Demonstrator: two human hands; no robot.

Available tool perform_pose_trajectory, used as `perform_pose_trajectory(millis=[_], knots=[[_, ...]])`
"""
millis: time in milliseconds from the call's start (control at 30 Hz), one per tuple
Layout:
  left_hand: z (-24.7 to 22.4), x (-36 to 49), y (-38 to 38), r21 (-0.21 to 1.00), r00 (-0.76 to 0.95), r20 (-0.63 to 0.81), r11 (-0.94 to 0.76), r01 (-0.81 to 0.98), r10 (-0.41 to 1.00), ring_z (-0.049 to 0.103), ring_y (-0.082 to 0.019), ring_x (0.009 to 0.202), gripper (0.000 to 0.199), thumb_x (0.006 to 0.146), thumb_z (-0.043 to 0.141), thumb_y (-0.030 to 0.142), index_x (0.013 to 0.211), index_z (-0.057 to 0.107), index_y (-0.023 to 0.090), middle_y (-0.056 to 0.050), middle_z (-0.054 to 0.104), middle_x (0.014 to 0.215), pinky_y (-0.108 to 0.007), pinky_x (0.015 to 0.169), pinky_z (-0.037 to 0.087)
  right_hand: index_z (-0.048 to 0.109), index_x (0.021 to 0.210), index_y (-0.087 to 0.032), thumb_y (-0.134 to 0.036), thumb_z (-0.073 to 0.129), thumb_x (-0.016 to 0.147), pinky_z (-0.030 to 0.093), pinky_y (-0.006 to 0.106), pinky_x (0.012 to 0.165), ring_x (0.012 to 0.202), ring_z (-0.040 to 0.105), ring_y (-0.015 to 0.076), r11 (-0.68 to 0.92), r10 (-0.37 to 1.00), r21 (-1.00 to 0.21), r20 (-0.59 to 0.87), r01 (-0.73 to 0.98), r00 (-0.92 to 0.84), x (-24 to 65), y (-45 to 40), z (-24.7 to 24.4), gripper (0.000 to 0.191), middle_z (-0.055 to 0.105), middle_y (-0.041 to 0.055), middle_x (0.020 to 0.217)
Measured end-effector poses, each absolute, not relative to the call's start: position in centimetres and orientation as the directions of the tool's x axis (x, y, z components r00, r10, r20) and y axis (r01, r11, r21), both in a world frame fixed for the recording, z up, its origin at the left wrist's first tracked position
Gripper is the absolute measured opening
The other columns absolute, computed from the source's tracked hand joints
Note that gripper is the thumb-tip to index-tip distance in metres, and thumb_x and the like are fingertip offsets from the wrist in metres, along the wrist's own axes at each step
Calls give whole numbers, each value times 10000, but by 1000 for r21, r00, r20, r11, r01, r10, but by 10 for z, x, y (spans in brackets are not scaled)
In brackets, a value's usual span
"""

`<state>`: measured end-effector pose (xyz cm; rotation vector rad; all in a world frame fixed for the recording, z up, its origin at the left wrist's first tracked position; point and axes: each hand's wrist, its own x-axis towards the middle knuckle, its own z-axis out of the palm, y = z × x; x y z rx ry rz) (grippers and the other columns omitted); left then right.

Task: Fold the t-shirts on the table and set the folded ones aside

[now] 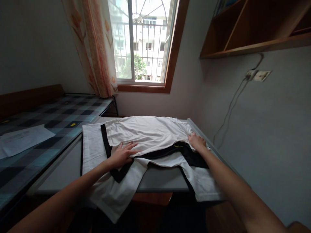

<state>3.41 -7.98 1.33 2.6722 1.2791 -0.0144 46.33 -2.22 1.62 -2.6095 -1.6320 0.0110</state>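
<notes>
A white T-shirt [145, 132] with black panels lies spread over a grey table [165, 178]. One white part [121, 194] droops over the near edge at left, and another [205, 186] lies over that edge at right. Resting on the cloth with fingers spread is my left hand [124, 154], beside a black panel. At the shirt's right side, the fingers of my right hand [197, 141] are curled on the white fabric, pinching it. Wrinkles run across the cloth between the two hands.
To the left stands a bed with a checked cover [80, 110], with white paper [26, 139] on it. A curtain [93, 48] hangs by the barred window [145, 42]. At right are a wall shelf [233, 47] and a socket [261, 75] with a dangling cord.
</notes>
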Motion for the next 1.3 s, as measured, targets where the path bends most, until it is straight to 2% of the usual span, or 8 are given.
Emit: perform_pose_trajectory(millis=[333,633,733,900,1000,1100,1200,1300], knots=[[19,6,-29,93,704,29,-703,705,710,254,-241,1470,625,835,584,120,1398,512,381,-22,336,1584,-482,1188,188,569,1248,-128,-451,288,996,478,453,903,1100,648,347,-446,895,-37,7,894,446,472,-68,14,497,676,233,1139],[23,42,4,39,697,122,-705,708,707,272,-226,1455,551,883,489,107,1348,559,396,8,372,1562,-503,1197,120,596,1234,-99,-456,300,988,487,451,891,1086,652,362,-525,851,-22,11,851,526,488,-92,16,526,676,252,1132],[26,48,-5,10,651,166,-662,750,741,331,-241,1411,572,880,465,109,1387,526,368,-29,390,1538,-480,1179,186,606,1229,-106,-481,323,975,489,446,882,1086,649,362,-512,859,-37,-6,858,512,490,-91,17,534,675,246,1140],[29,29,-38,38,489,143,-498,866,861,383,-310,1353,665,824,608,407,1457,437,294,-119,400,1479,-459,1120,295,559,1293,-112,-505,390,947,489,437,870,1059,645,352,-480,876,-56,27,875,482,496,-95,21,550,665,228,1141],[25,11,-52,69,377,19,-377,924,926,304,-381,1400,945,712,681,567,1527,285,299,-149,333,1526,-545,1111,268,389,1447,-73,-455,428,936,464,462,914,1141,572,373,-442,865,-32,250,897,435,494,-99,23,639,541,262,1317],[20,1,-54,112,300,-29,-295,949,954,282,-393,1413,982,732,669,523,1555,172,327,-140,280,1564,-570,1090,286,334,1504,-142,-465,455,928,384,479,1026,1285,430,370,-300,889,58,380,952,257,489,-98,19,672,382,227,1478],[20,-3,-48,136,292,-5,-289,948,956,370,-352,1364,868,797,626,402,1542,180,393,-87,306,1554,-522,1057,352,445,1456,-250,-530,426,941,305,491,1097,1363,342,343,-132,963,104,249,986,103,485,-90,11,586,380,152,1506],[27,-9,-41,92,271,4,-271,958,962,466,-337,1272,811,824,592,278,1530,221,421,-75,369,1493,-481,1011,409,458,1452,-311,-530,360,971,265,522,1118,1407,294,330,-91,989,106,126,990,77,484,-84,2,537,379,103,1530]])
